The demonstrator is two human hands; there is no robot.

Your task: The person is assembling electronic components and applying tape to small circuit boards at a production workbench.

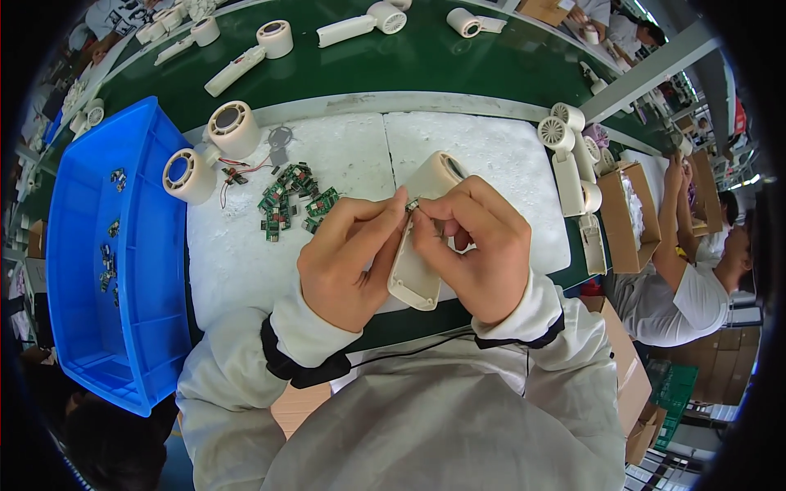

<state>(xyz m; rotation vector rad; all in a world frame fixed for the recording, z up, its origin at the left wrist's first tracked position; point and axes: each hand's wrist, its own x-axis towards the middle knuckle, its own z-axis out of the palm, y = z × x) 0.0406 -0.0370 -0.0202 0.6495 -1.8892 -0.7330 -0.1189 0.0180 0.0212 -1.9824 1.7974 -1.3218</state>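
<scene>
Over the white foam mat, my left hand (348, 254) and my right hand (485, 245) meet at the fingertips. Between them is a small green circuit board (412, 204), pinched by both hands. Right below lies an off-white handheld fan body (416, 282), its hollow handle pointing toward me and its round head (438, 173) away from me. My fingers cover part of the handle, and any wires at the board are hidden. Left of my hands is a loose pile of green circuit boards (282, 200). Beside it, a board with red wires (236, 175) lies near two round fan heads (232, 131).
A blue bin (123, 262) with several boards stands left of the foam mat (344, 135). More fans (274, 39) rest on the green conveyor (360, 69). Stacked fan bodies (565, 164) and an open carton (634, 221) are at right, near a co-worker (684, 286).
</scene>
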